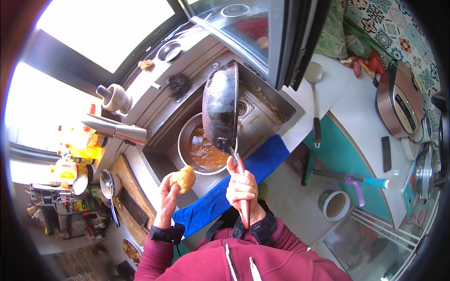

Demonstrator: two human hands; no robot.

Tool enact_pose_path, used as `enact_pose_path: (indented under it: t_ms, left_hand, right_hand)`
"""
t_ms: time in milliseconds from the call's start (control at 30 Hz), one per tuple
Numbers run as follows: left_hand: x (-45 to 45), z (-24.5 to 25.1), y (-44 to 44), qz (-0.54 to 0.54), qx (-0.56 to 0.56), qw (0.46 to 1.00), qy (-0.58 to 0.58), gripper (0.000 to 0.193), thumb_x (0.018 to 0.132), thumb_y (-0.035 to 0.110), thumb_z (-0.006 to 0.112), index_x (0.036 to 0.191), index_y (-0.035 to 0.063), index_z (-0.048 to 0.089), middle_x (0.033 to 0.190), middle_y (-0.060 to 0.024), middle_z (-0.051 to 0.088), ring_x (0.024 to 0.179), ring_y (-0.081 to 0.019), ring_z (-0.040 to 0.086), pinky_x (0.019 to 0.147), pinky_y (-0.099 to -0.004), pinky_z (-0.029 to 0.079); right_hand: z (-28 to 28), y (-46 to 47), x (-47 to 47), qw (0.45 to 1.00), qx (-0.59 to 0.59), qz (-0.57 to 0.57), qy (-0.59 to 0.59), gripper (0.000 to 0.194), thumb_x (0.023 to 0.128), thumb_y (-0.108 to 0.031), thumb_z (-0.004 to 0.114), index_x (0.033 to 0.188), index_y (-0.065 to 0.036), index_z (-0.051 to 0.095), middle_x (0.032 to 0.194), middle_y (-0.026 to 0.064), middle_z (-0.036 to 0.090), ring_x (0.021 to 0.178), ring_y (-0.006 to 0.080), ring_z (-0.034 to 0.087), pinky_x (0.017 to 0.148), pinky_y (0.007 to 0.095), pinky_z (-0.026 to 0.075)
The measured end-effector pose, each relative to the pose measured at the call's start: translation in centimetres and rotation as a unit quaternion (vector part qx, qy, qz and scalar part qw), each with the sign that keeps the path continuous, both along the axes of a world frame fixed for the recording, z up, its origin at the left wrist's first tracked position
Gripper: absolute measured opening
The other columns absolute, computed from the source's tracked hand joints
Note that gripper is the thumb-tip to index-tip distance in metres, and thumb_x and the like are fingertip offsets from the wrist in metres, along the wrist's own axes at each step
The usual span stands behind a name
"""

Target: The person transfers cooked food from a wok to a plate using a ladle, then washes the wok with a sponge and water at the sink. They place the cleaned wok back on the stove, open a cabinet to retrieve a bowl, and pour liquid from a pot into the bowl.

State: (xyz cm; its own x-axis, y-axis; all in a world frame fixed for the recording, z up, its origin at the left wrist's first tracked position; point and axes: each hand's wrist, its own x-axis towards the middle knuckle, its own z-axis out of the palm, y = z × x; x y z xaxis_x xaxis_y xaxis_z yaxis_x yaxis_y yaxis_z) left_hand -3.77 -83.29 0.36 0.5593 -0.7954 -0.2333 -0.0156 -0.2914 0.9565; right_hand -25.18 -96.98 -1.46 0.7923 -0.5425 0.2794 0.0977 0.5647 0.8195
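Observation:
My right hand grips the reddish-brown handle of a wok. The wok is tipped on its side above the sink, its blackened outer face to the left and its inside turned away from view. Beneath it a round metal basin with brownish liquid stands in the sink; the wok hides part of it. Between the fingers and thumb of my left hand is a tan scrubber, perhaps loofah, held just beside the basin's near rim.
A blue cloth drapes over the front edge of the sink. Left of the sink are a faucet and a cutting board with a cleaver. An open window sash juts over the back right. A spatula lies rightward.

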Motion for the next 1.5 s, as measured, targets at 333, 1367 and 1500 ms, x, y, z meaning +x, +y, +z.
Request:
enact_pose_path:
  t_ms: [333, 1367, 1500]
  left_hand:
    - [1.1, -3.3, 1.3, 0.048, 0.054, 0.996, -0.047, 0.031, 0.091, 0.002, 0.058, 0.122, 0.0002, 0.057, 0.106, -0.0061, 0.065, 0.098, -0.0121, 0.061, 0.087, -0.0267, 0.049]
    - [36.7, -3.4, -3.6, -0.061, 0.156, 0.952, -0.258, 0.027, 0.080, 0.019, 0.050, 0.094, 0.0018, 0.066, 0.075, -0.0060, 0.062, 0.074, -0.0167, 0.057, 0.071, -0.0299, 0.047]
    - [36.0, -3.3, -2.9, -0.133, 0.128, 0.958, -0.220, 0.026, 0.080, 0.018, 0.051, 0.094, 0.0013, 0.065, 0.078, -0.0063, 0.064, 0.076, -0.0151, 0.058, 0.072, -0.0287, 0.048]
  right_hand:
    - [2.6, -1.9, -3.6, 0.757, -0.394, 0.138, 0.503, 0.033, 0.093, -0.007, 0.055, 0.124, -0.003, 0.045, 0.068, -0.0017, 0.043, 0.049, 0.0062, 0.043, 0.045, 0.0233, 0.043]
    - [8.7, 6.5, 1.1, 0.496, -0.606, 0.342, 0.519, 0.039, 0.083, 0.001, 0.065, 0.112, -0.002, 0.040, 0.065, 0.0066, 0.052, 0.045, 0.0149, 0.051, 0.044, 0.0280, 0.043]
    - [8.1, 7.1, 2.5, 0.496, -0.585, 0.355, 0.535, 0.039, 0.083, 0.001, 0.065, 0.112, -0.002, 0.039, 0.065, 0.0067, 0.052, 0.044, 0.0149, 0.051, 0.044, 0.0281, 0.043]
